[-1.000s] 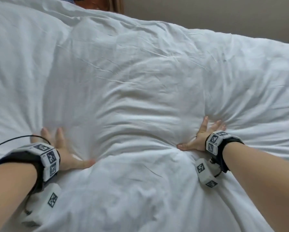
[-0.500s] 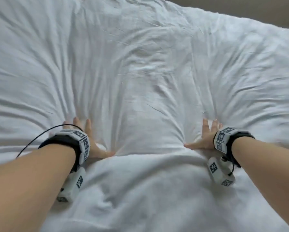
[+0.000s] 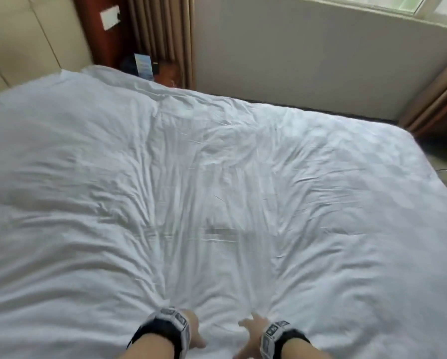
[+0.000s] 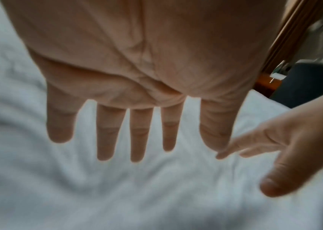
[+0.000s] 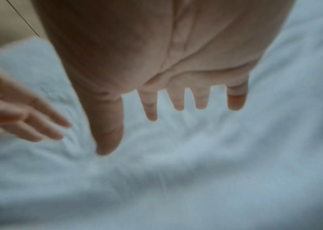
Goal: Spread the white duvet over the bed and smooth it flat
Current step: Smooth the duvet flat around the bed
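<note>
The white duvet point(image 3: 217, 190) lies spread across the whole bed, wrinkled through the middle with creases fanning toward the near edge. My left hand point(image 3: 195, 332) and right hand point(image 3: 250, 329) sit close together at the bottom of the head view, near the duvet's near edge. In the left wrist view the left hand point(image 4: 136, 132) has straight, spread fingers above the duvet point(image 4: 78, 194). The right hand point(image 5: 176, 101) is likewise flat with spread fingers over the duvet point(image 5: 196, 171). Neither holds any fabric. Whether the palms touch the cloth I cannot tell.
A padded beige headboard point(image 3: 22, 40) stands at the far left. A dark wooden nightstand point(image 3: 149, 68) with a blue card sits past the far corner beside brown curtains point(image 3: 162, 29). A pale wall point(image 3: 295, 60) and a window run along the far side.
Both hands have drawn back toward me and come close together from pressing wide apart on the duvet. The bulge between them has flattened, and the head view has risen to show the whole bed.
</note>
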Tool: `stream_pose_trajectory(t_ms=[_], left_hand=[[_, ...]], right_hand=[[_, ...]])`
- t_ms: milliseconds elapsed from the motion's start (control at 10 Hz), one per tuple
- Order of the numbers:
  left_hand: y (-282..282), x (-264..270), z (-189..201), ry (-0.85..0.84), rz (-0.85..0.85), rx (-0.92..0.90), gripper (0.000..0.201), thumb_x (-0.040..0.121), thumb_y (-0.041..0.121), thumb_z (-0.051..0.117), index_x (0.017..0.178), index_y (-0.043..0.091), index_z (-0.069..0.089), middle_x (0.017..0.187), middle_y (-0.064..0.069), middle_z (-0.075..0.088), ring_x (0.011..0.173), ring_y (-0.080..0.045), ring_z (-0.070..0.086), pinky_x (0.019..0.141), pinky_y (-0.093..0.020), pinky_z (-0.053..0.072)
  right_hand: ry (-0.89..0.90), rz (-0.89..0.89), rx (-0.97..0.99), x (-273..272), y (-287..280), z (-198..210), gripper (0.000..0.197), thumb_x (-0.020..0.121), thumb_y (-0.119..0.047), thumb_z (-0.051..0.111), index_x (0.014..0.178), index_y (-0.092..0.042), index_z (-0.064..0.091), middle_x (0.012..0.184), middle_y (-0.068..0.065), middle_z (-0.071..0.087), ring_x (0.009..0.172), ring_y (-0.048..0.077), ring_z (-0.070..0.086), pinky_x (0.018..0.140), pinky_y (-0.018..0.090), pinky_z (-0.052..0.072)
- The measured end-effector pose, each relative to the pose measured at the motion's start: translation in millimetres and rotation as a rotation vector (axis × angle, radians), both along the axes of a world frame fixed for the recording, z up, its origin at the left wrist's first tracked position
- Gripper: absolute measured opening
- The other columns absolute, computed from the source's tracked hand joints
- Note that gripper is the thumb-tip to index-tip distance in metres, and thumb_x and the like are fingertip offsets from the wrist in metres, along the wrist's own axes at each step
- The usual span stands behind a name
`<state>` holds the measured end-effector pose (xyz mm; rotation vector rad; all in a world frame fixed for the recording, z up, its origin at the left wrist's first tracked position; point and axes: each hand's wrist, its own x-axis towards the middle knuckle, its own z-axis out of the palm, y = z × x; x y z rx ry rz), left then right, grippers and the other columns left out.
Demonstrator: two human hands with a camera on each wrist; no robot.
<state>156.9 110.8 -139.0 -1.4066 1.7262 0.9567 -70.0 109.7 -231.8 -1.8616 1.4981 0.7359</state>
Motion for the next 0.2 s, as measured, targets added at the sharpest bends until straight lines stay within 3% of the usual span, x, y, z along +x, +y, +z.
stream_pose_trajectory(t_ms=[100,200], left_hand=[[-1,-13,90,0.136,0.223,-0.243,0.061,0.094,0.045,0.047,0.146,0.014,0.035,0.153,-0.008,0.035,0.139,-0.025,0.035,0.112,-0.031,0.028],[-17,-4,182,0.100,0.178,-0.530,0.060,0.093,0.047,0.047,0.143,0.016,0.038,0.150,-0.007,0.040,0.137,-0.026,0.039,0.111,-0.034,0.033]], right_hand=[[-0.168,-0.169,-0.110,43,-11,117,0.078,0.082,-0.048,0.067,0.146,-0.021,0.031,0.151,0.006,0.031,0.137,0.024,0.035,0.112,0.033,0.031],[-0.241,-0.238,-0.386,56,-24,243,0.067,0.084,-0.042,0.066,0.141,-0.021,0.037,0.141,0.006,0.046,0.127,0.024,0.047,0.102,0.033,0.040]])
